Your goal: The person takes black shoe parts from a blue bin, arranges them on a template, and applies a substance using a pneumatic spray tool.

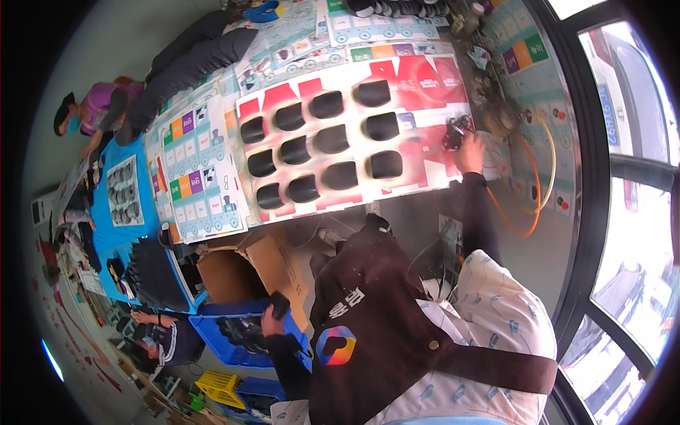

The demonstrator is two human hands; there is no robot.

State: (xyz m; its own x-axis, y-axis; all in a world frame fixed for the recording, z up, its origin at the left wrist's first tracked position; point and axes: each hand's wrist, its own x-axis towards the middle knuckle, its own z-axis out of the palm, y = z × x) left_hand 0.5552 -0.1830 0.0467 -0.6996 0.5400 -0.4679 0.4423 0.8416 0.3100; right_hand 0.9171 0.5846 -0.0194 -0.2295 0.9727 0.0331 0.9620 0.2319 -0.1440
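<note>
My left hand point(270, 326) grips a black curved pad point(280, 304) above a blue crate point(263, 359). Inside the crate lie more black pieces point(244, 333). At the table's right edge, my right hand point(470, 153) is closed round a small dark tool point(455, 133) that looks like a spray gun; its details are hard to make out. To the left of that hand, several black curved pads point(338, 176) lie spaced in rows on a red and white printed sheet point(425, 85). Pale residue surrounds the pads on the sheet.
An orange hose point(523, 230) and a yellow hose point(550, 163) hang right of the table. Below its front edge stands an open cardboard box point(280, 273). Further left are a blue-covered table point(145, 184), a yellow crate point(218, 388) and other people point(106, 106) at work.
</note>
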